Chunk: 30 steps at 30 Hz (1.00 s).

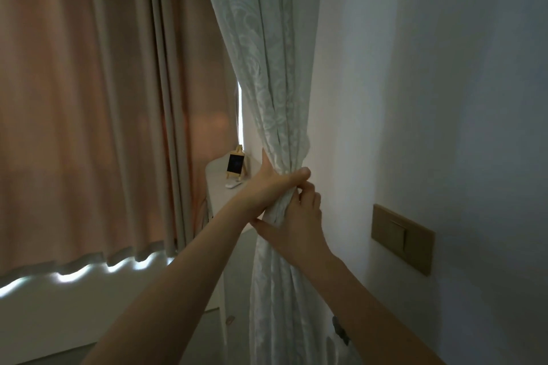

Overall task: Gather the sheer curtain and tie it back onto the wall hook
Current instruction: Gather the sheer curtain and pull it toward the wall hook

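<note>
The sheer curtain (268, 74), pale with a woven leaf pattern, hangs bunched into a narrow bundle against the white wall. My left hand (271, 184) wraps around the bundle at its pinched waist, fingers curled behind it toward the wall. Just below, my right hand (299, 222) holds the same bundle from the front, thumb pointing left. Below the hands the fabric falls loose toward the floor. No wall hook or tie-back band shows; the hands and cloth cover that spot.
A beige blackout curtain (89, 104) covers the window on the left, light leaking under its hem. A small black board on a wooden easel (235, 164) stands on a white surface behind the hands. A brown switch plate (403, 238) sits on the right wall.
</note>
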Available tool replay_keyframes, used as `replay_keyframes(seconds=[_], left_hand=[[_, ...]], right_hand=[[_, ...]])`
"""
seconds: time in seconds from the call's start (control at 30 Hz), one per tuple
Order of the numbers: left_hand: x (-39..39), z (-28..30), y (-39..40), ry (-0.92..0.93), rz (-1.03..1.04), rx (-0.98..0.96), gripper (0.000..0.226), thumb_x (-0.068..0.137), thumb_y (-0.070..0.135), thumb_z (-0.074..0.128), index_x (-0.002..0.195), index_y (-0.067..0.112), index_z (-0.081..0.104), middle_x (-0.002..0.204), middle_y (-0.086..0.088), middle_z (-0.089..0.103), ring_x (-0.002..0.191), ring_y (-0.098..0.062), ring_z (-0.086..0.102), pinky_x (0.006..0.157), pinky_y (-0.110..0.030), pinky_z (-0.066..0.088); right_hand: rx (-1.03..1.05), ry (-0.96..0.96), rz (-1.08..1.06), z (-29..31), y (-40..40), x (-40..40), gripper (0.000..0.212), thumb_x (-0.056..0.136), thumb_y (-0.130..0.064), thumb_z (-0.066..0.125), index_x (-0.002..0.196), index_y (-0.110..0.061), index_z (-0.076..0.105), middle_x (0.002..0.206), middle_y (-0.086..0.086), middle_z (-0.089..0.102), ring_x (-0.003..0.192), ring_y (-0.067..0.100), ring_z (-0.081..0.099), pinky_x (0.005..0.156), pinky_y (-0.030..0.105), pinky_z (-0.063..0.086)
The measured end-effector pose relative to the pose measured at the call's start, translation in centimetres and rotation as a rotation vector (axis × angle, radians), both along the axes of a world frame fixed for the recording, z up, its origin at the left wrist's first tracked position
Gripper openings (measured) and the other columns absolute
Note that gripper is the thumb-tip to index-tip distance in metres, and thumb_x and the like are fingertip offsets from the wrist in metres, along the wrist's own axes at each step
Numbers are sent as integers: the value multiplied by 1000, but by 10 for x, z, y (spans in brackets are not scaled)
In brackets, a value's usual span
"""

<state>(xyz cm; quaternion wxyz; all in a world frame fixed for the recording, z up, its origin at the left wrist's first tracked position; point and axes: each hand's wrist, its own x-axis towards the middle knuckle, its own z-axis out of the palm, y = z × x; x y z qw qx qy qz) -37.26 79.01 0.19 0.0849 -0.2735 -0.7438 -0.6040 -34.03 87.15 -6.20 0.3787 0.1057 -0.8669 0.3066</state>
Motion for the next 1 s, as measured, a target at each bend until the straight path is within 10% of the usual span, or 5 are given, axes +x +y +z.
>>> replay_keyframes(seconds=[0.17,0.3,0.37,0.53,1.0], left_hand=[[18,-17,4,4,238,-42,69,78,32,73,131,19,31,111,11,50,101,-1,55,77,-13,44],[27,-33,0,178,379,-8,5,89,19,57,93,18,54,96,-10,61,85,-4,60,76,-24,56],[27,-35,-7,196,412,-28,26,86,34,56,102,14,61,107,-15,62,98,-18,63,87,-38,55],[36,-36,-31,207,464,1,50,85,35,61,129,11,53,116,-3,64,108,-14,61,83,-16,48],[57,-63,-41,217,375,170,30,93,8,58,123,10,58,108,3,70,105,-6,66,91,-25,52]], right_hand=[[21,39,-74,-19,-15,8,90,75,-42,68,144,-5,23,138,10,39,123,17,32,108,30,32],[-2,-5,3,-15,-26,21,78,83,-51,19,149,-10,13,153,8,25,140,19,23,114,26,5],[110,-161,98,-11,-23,23,81,87,-53,27,149,-12,-4,157,2,6,145,15,6,114,25,-6],[-126,-328,501,3,0,33,112,73,-44,74,150,-17,-3,155,-8,8,135,-2,9,112,21,14],[-493,-370,630,18,-25,20,76,77,-45,71,139,-19,37,131,-9,52,114,2,51,83,6,41]])
